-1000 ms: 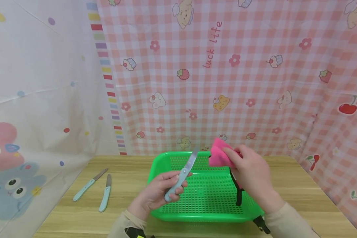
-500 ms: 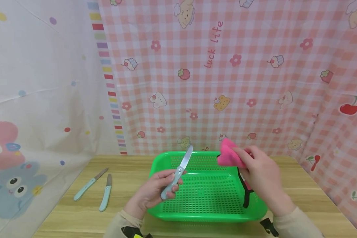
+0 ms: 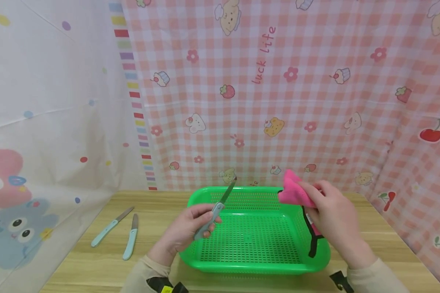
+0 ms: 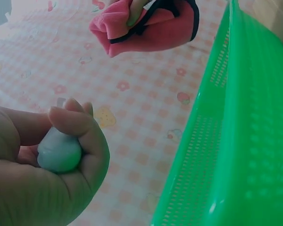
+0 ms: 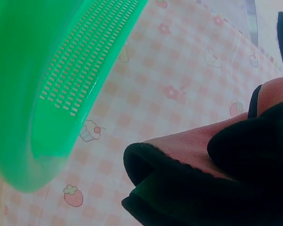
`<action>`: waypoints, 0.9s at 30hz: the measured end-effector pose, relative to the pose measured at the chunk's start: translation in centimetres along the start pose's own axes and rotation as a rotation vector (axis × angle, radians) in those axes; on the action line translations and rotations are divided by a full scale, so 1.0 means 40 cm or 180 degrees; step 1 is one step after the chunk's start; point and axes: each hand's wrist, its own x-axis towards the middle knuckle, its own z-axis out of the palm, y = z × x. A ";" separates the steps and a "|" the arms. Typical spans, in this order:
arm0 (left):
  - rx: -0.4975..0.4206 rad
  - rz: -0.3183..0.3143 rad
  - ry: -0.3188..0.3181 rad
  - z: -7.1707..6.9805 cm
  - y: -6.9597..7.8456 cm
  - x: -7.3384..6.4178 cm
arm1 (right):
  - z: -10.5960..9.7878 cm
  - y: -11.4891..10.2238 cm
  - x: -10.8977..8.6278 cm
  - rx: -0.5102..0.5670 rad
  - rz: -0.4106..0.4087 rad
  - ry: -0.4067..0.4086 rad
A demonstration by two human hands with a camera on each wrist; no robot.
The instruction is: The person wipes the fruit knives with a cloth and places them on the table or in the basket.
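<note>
My left hand (image 3: 188, 226) grips a knife (image 3: 209, 219) by its pale blue handle, the blade pointing up and away over the left part of the green basket (image 3: 254, 268). In the left wrist view the handle's butt end (image 4: 60, 153) shows inside the curled fingers. My right hand (image 3: 335, 217) pinches a bunched pink cloth (image 3: 296, 191) with black edging above the basket's right side. Part of the cloth hangs below that hand. In the right wrist view the cloth (image 5: 188, 146) fills the lower right, and the hand is hidden behind it. Cloth and blade are apart.
Two more knives with pale blue handles, a left one (image 3: 111, 228) and a right one (image 3: 130, 238), lie on the wooden table (image 3: 157, 203) left of the basket. A pink checked curtain (image 3: 242, 101) hangs behind, and a white printed one (image 3: 58, 101) at the left.
My right hand has moved right with the cloth, away from the knife. My left hand has shifted left and turned the knife, so its blade now looks narrower and darker.
</note>
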 end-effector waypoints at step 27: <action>0.3427 0.1825 0.1423 0.063 0.024 0.012 | 0.022 -0.022 -0.035 0.0058 0.0109 -0.0203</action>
